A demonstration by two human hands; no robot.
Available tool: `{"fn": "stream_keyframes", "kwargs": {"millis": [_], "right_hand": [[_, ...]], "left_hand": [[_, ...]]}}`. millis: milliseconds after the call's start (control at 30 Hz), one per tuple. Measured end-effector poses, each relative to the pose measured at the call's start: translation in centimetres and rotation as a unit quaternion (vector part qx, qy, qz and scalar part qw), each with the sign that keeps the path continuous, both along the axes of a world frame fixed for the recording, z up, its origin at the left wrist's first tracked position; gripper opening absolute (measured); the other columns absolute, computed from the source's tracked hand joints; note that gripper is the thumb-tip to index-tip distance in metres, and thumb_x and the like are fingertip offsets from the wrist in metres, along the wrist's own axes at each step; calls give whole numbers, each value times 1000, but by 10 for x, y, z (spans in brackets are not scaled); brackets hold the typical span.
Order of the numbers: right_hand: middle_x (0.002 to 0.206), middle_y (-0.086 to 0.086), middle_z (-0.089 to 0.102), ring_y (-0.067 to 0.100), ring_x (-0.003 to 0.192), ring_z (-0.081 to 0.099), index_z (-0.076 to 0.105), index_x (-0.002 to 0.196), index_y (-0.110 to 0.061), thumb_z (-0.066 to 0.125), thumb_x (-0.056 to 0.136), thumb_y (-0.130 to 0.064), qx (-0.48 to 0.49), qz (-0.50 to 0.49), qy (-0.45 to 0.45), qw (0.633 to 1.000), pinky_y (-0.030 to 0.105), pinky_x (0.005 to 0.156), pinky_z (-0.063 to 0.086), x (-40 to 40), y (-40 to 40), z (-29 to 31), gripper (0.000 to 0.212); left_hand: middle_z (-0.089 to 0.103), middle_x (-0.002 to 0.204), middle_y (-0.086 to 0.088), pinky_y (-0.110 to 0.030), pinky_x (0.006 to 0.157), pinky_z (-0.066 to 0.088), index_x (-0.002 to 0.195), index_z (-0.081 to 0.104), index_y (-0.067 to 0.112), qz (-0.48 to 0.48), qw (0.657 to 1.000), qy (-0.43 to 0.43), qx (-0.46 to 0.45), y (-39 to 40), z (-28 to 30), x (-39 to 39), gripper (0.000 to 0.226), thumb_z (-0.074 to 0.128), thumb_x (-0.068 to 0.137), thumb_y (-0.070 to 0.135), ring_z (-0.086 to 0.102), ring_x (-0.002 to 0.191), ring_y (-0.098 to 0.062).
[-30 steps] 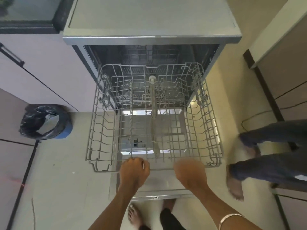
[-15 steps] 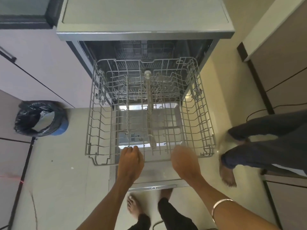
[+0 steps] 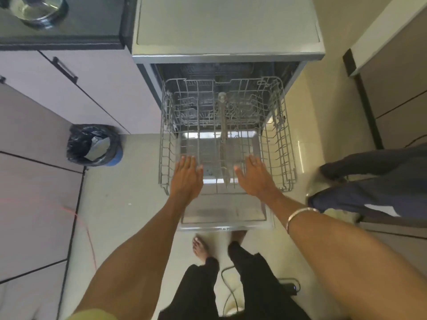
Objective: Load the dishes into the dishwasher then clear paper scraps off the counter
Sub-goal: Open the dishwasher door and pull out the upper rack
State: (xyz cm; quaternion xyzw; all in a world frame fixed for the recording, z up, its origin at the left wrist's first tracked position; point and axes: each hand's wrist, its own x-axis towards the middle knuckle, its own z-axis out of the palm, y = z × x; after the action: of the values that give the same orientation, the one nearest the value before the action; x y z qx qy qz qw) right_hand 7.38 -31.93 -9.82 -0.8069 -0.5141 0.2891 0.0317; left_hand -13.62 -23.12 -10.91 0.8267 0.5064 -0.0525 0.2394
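Note:
The dishwasher [image 3: 227, 31] stands open with its door [image 3: 224, 215] folded down flat. Its grey wire rack [image 3: 280, 144] is pulled out over the door and holds no dishes. My left hand [image 3: 186, 175] hovers over the rack's front left part, fingers straight and spread. My right hand [image 3: 256, 174] does the same over the front right part, a metal bangle on its wrist. Neither hand holds anything. No paper scraps are in view.
A steel pot [image 3: 38, 8] sits on the dark counter [image 3: 62, 38] at the upper left. A bin with a black liner [image 3: 93, 145] stands on the floor, left of the rack. Another person's legs [image 3: 369, 181] stand at the right. A black cable [image 3: 233, 294] lies by my feet.
Both hands let go of the rack's front rim and now hover flat and spread above it. The view pulled back, showing the counter and pot.

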Motion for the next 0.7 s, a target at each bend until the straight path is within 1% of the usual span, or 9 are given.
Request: {"fn": "stream_keyframes", "kwargs": {"millis": [67, 133, 200, 300, 400, 567, 700], "right_hand": [[158, 20, 25, 36, 147, 22, 24, 152, -4, 24, 99, -59, -1, 16, -3, 1000, 52, 119, 23, -5, 4, 22, 76], [159, 20, 22, 36, 148, 18, 21, 153, -2, 24, 100, -59, -16, 21, -9, 1000, 53, 120, 21, -13, 8, 44, 78], [160, 20, 20, 35, 149, 16, 20, 152, 1, 24, 101, -57, -26, 19, -25, 999, 51, 121, 16, -20, 13, 62, 78], [160, 19, 22, 33, 149, 17, 25, 152, 1, 25, 101, -57, -29, 24, -37, 999, 49, 121, 15, -31, 14, 77, 77], [163, 15, 17, 31, 151, 10, 21, 154, -1, 23, 101, -57, -51, 33, -32, 998, 49, 122, 11, -38, 14, 82, 77], [164, 14, 12, 30, 152, 5, 16, 155, -2, 20, 101, -58, -67, 59, -21, 996, 49, 123, 8, -45, 26, 88, 78], [162, 17, 17, 32, 151, 10, 19, 154, -1, 18, 101, -59, -50, 99, -46, 993, 49, 122, 11, -47, 46, 93, 79]], "left_hand": [[26, 159, -20, -45, 124, 13, 152, 26, 1, 5, 1000, -9, 3, 6, 21, 0, 58, 17, 107, 37, 18, 150, -32], [31, 157, -21, -45, 123, 16, 149, 31, 0, 5, 1000, -9, -2, 8, 39, 0, 58, 16, 107, 37, 22, 149, -33], [31, 156, -22, -44, 123, 15, 150, 30, -1, 14, 1000, -15, -11, 6, 54, 3, 57, 17, 107, 35, 23, 148, -33], [30, 157, -21, -44, 123, 16, 151, 28, -1, 20, 1000, -18, -11, 2, 70, 6, 55, 18, 107, 32, 23, 149, -33], [29, 158, -20, -45, 123, 16, 152, 26, 0, 25, 999, -16, -13, -4, 76, 5, 55, 20, 107, 30, 22, 149, -32], [27, 159, -21, -45, 123, 17, 152, 25, 0, 40, 999, 2, -18, -8, 76, -7, 55, 19, 106, 30, 22, 149, -32], [22, 161, -19, -44, 124, 12, 154, 20, 0, 83, 996, 6, -22, 0, 77, -16, 57, 18, 107, 32, 17, 150, -32]]}}
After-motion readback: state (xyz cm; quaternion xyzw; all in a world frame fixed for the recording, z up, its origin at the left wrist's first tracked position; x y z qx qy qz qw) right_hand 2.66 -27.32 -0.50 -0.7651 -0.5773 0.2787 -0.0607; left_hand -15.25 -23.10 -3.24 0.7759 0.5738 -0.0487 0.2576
